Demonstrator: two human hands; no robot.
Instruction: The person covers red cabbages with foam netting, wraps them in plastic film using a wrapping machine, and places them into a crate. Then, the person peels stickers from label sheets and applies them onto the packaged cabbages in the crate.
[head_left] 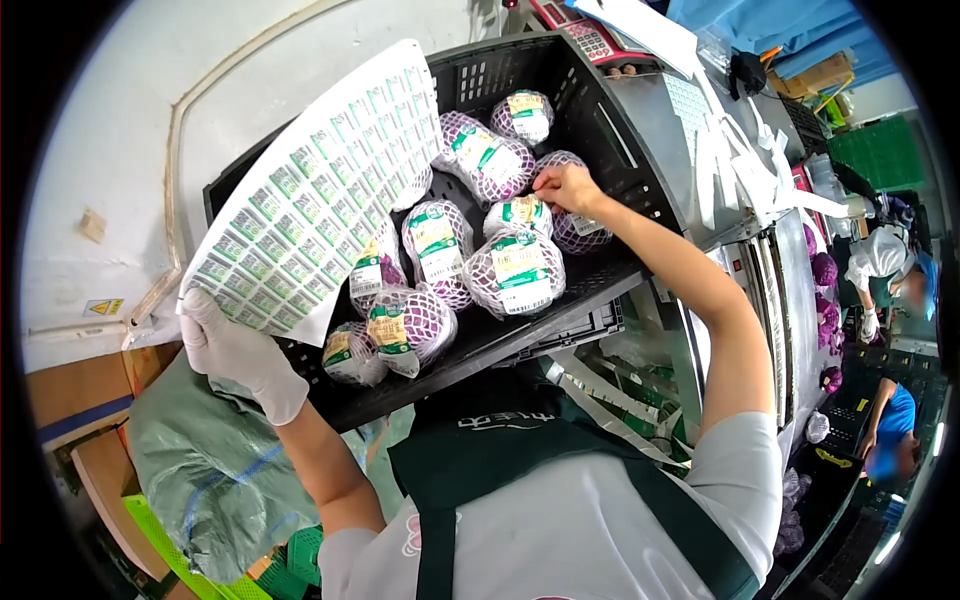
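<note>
My left hand (pixel 235 355), in a white glove, grips the lower corner of a large sheet of green-and-white label stickers (pixel 320 190). The sheet leans over the left side of a black plastic crate (pixel 590 110). Inside the crate lie several purple vegetables that look like red cabbages, each in white foam netting with a green, white and yellow label, such as this netted cabbage (pixel 515 272). My bare right hand (pixel 567 190) has its fingers pinched together at the label of a smaller netted cabbage (pixel 518 214). What lies between those fingertips is hidden.
A red scale (pixel 590 40) stands behind the crate. White strips (pixel 735 170) hang over the machine at right. Loose purple cabbages (pixel 825 270) lie farther right, near two other people (pixel 885 260). A green sack (pixel 215 460) and cardboard boxes (pixel 85 395) are at lower left.
</note>
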